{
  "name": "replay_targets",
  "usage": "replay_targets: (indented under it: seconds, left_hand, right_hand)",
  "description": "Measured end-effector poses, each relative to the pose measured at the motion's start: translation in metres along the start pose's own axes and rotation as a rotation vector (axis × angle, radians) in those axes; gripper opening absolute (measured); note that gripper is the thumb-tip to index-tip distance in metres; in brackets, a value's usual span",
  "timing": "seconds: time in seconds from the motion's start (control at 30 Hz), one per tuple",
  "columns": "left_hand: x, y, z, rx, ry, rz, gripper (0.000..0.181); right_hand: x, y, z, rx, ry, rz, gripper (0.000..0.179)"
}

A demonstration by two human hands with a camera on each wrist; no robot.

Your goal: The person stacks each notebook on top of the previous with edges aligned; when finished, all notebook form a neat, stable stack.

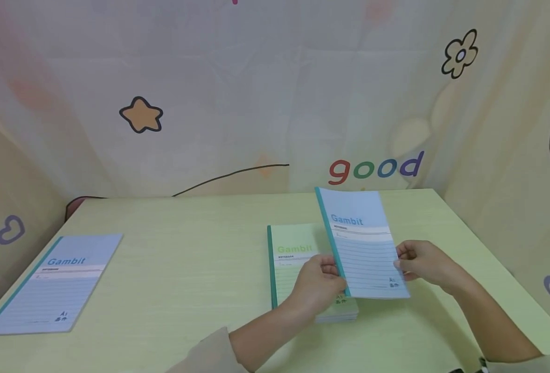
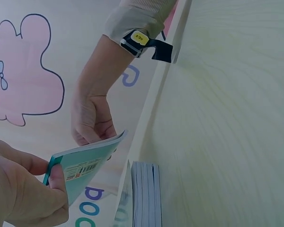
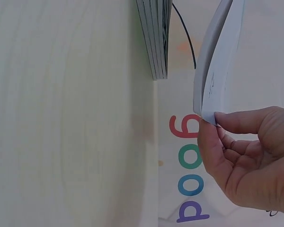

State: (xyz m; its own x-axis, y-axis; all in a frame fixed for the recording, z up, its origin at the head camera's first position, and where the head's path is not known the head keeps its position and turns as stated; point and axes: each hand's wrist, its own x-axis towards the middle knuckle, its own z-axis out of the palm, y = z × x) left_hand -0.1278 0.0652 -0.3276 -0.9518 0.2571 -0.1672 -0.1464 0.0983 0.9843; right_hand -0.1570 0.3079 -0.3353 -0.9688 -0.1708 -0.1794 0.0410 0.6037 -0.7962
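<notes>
A blue notebook (image 1: pixel 363 248) with a teal spine and the word Gambit on its cover is held up above the table by both hands. My left hand (image 1: pixel 319 285) pinches its spine edge near the lower corner. On the opposite edge, my right hand (image 1: pixel 426 261) pinches it between thumb and fingers. The left wrist view shows the notebook's teal back with a barcode (image 2: pixel 83 169). Partly hidden behind the notebook and left hand, a green notebook (image 1: pixel 293 241) tops a stack (image 3: pixel 154 40) of several notebooks.
Another blue notebook (image 1: pixel 55 285) lies flat at the table's left side. The pale wooden table (image 1: pixel 186 259) is bordered by a printed curtain (image 1: pixel 237 103) at the back and sides.
</notes>
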Motion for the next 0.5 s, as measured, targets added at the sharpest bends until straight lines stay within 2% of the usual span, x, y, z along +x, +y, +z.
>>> replay_targets:
  seconds: [0.5]
  left_hand:
    - [-0.011,-0.002,-0.028,0.035,-0.017,0.042,0.043]
  right_hand:
    - [0.006,-0.015,0.020,-0.009,0.018,-0.010,0.015]
